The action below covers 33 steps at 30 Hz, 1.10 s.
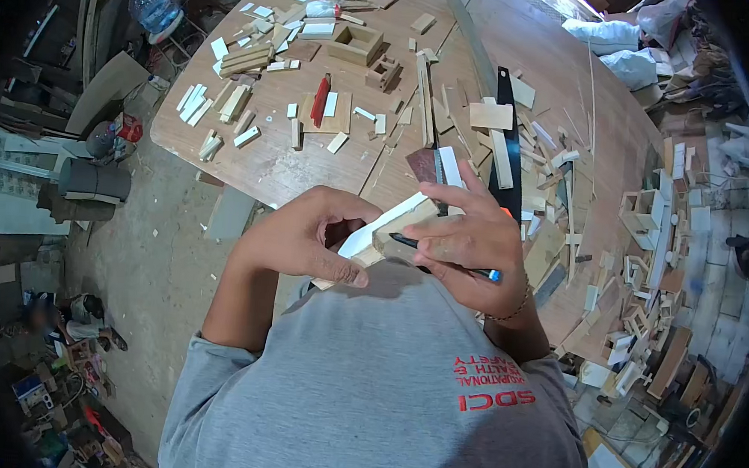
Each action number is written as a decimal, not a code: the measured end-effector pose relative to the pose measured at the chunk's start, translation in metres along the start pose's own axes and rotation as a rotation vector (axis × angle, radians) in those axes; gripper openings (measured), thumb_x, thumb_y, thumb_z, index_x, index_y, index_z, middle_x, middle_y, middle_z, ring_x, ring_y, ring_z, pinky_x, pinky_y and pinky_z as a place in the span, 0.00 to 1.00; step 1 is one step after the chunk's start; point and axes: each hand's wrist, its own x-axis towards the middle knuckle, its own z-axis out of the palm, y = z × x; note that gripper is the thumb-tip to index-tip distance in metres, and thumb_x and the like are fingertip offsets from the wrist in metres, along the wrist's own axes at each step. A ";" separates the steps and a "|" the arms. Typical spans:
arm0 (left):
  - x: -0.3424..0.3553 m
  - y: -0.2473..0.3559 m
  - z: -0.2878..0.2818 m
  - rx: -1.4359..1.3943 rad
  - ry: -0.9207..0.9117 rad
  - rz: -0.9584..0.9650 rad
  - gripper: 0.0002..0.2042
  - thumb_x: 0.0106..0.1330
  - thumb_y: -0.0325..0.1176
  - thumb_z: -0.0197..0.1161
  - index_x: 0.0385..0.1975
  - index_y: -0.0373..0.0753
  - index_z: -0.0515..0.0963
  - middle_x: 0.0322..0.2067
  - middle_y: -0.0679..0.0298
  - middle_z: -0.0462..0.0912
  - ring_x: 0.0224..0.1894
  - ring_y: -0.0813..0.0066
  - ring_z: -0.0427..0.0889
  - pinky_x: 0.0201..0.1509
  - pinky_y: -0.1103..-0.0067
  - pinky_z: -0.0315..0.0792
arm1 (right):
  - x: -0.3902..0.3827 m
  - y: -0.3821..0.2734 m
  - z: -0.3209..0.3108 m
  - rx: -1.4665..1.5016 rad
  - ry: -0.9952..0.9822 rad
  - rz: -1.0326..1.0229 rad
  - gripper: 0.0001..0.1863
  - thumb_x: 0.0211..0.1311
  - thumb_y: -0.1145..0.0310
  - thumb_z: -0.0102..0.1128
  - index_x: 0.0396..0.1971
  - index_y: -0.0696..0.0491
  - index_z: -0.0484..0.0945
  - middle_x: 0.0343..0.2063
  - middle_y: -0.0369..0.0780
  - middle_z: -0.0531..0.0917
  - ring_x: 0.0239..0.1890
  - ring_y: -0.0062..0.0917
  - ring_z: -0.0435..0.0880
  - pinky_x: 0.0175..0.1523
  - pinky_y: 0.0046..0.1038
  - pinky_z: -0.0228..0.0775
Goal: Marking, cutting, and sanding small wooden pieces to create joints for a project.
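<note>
Close to my chest, my left hand (296, 231) grips a small wooden piece (381, 241) at its left end, thumb on the near side. The piece is pale wood with a white strip along its upper edge. My right hand (481, 236) holds a dark pencil (404, 239) with a blue end, its tip lying against or just over the wood's face. The right index finger reaches along the piece's far end. Just beyond the hands, a dark reddish-brown flat piece (423, 163) and a white strip (450, 166) lie on the table.
The wooden table (267, 167) carries many offcuts, a red-handled tool (320, 98), a small open wooden box (356, 44) and a long metal straightedge (472, 43). A black flat blade (505, 139) lies at right. More scraps and small frames (642, 212) crowd the right side.
</note>
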 end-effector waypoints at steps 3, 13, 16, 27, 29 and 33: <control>-0.001 0.000 0.001 0.039 0.032 -0.027 0.28 0.42 0.35 0.76 0.45 0.32 0.79 0.23 0.69 0.79 0.23 0.86 0.71 0.25 0.85 0.64 | 0.000 -0.003 0.005 -0.052 0.039 0.008 0.09 0.43 0.75 0.71 0.27 0.49 0.83 0.33 0.34 0.87 0.54 0.37 0.77 0.69 0.54 0.42; 0.002 -0.007 0.008 0.152 0.119 0.030 0.27 0.39 0.36 0.74 0.43 0.32 0.79 0.20 0.67 0.77 0.22 0.84 0.70 0.24 0.83 0.63 | -0.002 -0.009 0.013 -0.160 0.091 0.062 0.07 0.44 0.73 0.70 0.24 0.49 0.81 0.28 0.32 0.86 0.54 0.37 0.77 0.70 0.54 0.30; 0.001 -0.006 0.011 0.209 0.148 0.041 0.26 0.39 0.36 0.74 0.42 0.33 0.79 0.19 0.66 0.76 0.21 0.82 0.70 0.24 0.81 0.64 | -0.004 -0.009 0.014 -0.180 0.084 0.073 0.06 0.45 0.71 0.70 0.24 0.49 0.81 0.27 0.32 0.85 0.55 0.36 0.76 0.70 0.54 0.29; -0.005 0.002 0.024 0.361 0.234 0.075 0.27 0.35 0.38 0.74 0.39 0.33 0.80 0.23 0.60 0.77 0.23 0.74 0.73 0.26 0.78 0.67 | -0.005 -0.013 0.017 -0.228 0.077 0.035 0.05 0.47 0.70 0.69 0.23 0.50 0.81 0.26 0.34 0.85 0.55 0.37 0.76 0.70 0.55 0.26; -0.007 0.003 0.024 0.368 0.251 0.150 0.27 0.35 0.37 0.73 0.40 0.33 0.80 0.24 0.59 0.78 0.25 0.72 0.75 0.28 0.78 0.68 | -0.005 -0.017 0.010 -0.169 0.031 0.025 0.04 0.47 0.71 0.68 0.22 0.51 0.80 0.26 0.34 0.84 0.55 0.38 0.75 0.70 0.56 0.25; -0.007 0.009 0.023 0.354 0.233 0.250 0.27 0.35 0.37 0.73 0.40 0.33 0.80 0.24 0.60 0.78 0.24 0.73 0.75 0.27 0.79 0.68 | -0.001 -0.028 -0.001 -0.208 -0.079 0.017 0.08 0.49 0.69 0.69 0.20 0.51 0.75 0.27 0.36 0.86 0.54 0.42 0.76 0.69 0.58 0.29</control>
